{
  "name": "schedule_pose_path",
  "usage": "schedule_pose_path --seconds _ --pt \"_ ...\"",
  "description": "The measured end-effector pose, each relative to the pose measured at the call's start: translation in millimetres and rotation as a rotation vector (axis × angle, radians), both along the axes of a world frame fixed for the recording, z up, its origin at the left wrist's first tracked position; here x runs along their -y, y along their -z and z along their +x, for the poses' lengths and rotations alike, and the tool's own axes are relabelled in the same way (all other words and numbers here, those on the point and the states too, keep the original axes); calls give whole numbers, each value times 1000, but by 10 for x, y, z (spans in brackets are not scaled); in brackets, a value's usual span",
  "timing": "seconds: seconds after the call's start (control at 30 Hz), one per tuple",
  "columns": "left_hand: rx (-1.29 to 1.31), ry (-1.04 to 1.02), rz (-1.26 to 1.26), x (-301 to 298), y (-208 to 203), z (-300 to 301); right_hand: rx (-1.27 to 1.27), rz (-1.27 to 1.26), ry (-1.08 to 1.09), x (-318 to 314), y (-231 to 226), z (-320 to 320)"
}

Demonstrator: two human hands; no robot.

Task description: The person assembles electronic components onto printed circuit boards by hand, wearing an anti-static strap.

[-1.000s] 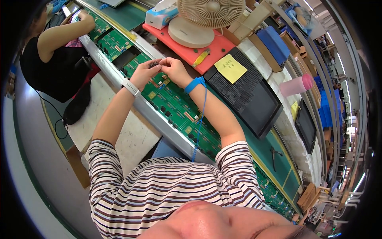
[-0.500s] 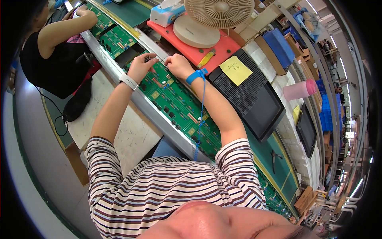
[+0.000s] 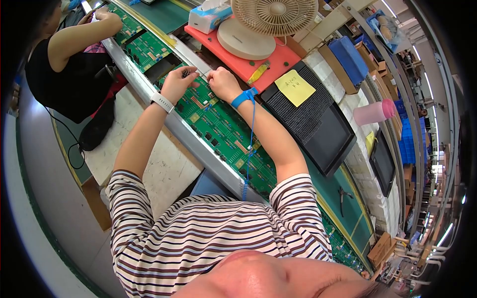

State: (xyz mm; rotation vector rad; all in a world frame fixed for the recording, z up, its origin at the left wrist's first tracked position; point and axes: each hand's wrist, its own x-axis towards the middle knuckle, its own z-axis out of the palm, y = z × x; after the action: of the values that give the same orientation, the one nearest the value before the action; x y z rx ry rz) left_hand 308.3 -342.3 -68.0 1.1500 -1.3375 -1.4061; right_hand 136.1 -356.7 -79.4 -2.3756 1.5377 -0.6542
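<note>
A long green circuit board (image 3: 213, 121) with many small parts on it runs diagonally beneath my hands. My left hand (image 3: 175, 85), with a pale watch band at its wrist, is curled over the board's left edge around a few small dark components (image 3: 186, 73). Their exact kind is too small to tell. My right hand (image 3: 224, 83) is pinched low over the board's right side. Whatever its fingertips hold is hidden. A blue wrist strap (image 3: 245, 96) with a coiled cord circles my right wrist.
More green boards (image 3: 149, 49) lie further up the rail, where another person's arm (image 3: 82, 37) works. To the right are a red board (image 3: 271, 64) bearing a fan (image 3: 275, 15), a black tray (image 3: 318, 124) with a yellow note, pliers (image 3: 343, 198) and a pink bottle (image 3: 375, 112).
My right hand has shifted very slightly, its fingertips still low at the board. The fingers of my left hand have moved a little around the dark components.
</note>
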Motion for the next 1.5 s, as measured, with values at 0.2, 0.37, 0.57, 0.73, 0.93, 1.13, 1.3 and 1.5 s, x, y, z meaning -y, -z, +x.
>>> schedule_pose_path --seconds 0.2,0.37,0.57,0.73,0.93,1.13,1.3,1.5 --pt "-25 6 -8 11 -2 -19 -5 -7 23 -3 7 16" --pt "14 -10 -78 55 92 -9 1 -2 -99 -39 -82 15" --pt "-255 22 55 -9 -11 -138 572 222 -142 -161 -216 128" --pt "-237 43 92 24 12 -144 873 493 -118 -48 -171 157" --pt "-48 -129 -16 78 41 -45 758 563 41 208 44 24" --pt "-57 -183 14 65 -20 69 200 224 10 236 -4 83" --pt "-3 -86 16 28 -86 126 73 88 -42 234 -14 120" --pt "3 -113 45 21 -87 130 39 66 -63 245 -17 122"
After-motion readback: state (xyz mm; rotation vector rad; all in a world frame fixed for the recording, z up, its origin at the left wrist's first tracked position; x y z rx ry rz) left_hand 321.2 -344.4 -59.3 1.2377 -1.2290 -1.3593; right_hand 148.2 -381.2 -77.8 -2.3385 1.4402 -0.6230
